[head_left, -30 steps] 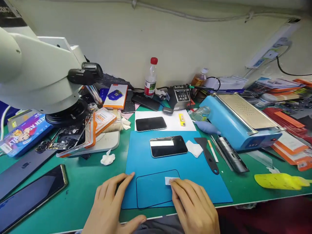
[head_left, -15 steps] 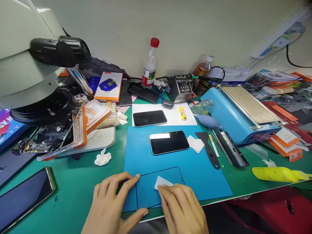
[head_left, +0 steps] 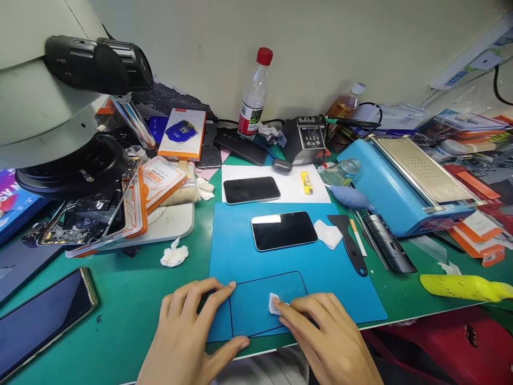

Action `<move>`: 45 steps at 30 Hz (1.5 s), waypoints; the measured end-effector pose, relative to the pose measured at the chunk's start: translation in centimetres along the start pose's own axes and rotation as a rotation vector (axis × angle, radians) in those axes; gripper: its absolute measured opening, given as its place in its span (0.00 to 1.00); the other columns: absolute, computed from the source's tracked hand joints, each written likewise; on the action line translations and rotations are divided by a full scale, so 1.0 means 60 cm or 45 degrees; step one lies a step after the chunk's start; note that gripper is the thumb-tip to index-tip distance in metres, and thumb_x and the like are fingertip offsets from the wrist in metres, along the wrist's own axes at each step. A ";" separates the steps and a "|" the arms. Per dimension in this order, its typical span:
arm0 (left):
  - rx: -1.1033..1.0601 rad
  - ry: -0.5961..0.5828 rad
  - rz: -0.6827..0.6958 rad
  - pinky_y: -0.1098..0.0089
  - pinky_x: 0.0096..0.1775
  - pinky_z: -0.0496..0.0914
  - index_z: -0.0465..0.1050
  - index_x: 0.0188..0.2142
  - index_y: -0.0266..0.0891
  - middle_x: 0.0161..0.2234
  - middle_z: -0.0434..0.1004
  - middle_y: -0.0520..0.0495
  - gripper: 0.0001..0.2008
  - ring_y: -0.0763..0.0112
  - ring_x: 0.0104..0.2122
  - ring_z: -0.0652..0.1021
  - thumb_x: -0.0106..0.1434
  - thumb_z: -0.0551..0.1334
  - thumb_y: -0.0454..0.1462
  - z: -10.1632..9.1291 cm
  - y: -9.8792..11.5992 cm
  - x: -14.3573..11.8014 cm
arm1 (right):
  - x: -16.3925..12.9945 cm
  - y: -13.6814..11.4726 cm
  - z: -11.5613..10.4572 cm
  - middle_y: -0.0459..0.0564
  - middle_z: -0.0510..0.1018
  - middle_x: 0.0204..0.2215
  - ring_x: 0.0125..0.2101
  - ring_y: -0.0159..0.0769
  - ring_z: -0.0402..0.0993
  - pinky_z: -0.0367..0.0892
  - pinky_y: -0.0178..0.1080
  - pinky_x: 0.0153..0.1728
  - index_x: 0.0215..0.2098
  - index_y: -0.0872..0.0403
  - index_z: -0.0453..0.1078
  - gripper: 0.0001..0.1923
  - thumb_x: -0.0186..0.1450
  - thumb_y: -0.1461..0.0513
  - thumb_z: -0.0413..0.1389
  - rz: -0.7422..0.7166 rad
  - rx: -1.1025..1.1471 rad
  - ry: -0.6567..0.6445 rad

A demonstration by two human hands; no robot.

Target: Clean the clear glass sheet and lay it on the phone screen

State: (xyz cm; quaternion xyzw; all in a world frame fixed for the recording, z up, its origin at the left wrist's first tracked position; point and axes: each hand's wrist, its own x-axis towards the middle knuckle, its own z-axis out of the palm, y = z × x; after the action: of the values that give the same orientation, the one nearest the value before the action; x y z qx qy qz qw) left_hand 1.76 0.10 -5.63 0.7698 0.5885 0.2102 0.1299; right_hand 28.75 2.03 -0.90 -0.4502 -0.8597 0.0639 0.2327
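Note:
A clear phone screen protector (head_left: 256, 299) with a thin black border lies flat at the front of the blue mat (head_left: 232, 251). My left hand (head_left: 192, 326) spans its left end, index fingertip at the far corner and thumb at the near one, holding it by its edges. Against its surface, right of the middle, my right hand (head_left: 324, 331) presses a small white wipe (head_left: 274, 303) pinched under its fingertips; the fingers hide part of the wipe. Beyond the protector a phone with a black screen (head_left: 284, 231) lies face up, with a folded white wipe (head_left: 328, 234) beside its right end.
Another dark phone (head_left: 251, 190) and a yellow lighter (head_left: 306, 183) lie on white paper. A black scraper (head_left: 348, 246), a cigarette (head_left: 358, 238) and a blue air blower (head_left: 350, 198) are to the right, before a blue machine (head_left: 395, 203). A microscope (head_left: 68, 155) overhangs the left side.
My right hand has moved right with the wipe across the protector, and less of the wipe shows. The left hand keeps its place at the left end. The whole view has shifted slightly.

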 end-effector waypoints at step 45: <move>-0.037 -0.056 -0.020 0.52 0.53 0.63 0.67 0.65 0.52 0.56 0.75 0.47 0.38 0.49 0.53 0.73 0.60 0.80 0.43 -0.023 0.015 0.013 | 0.032 -0.054 0.068 0.52 0.79 0.41 0.41 0.42 0.71 0.65 0.44 0.43 0.52 0.56 0.75 0.09 0.77 0.69 0.57 0.336 -0.164 0.242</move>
State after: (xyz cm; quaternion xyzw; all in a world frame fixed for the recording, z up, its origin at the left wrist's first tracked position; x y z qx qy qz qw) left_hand 2.05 0.54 -3.91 0.7676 0.5884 0.2008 0.1557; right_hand 23.56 2.06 -2.83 -0.5772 -0.7695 -0.0041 0.2733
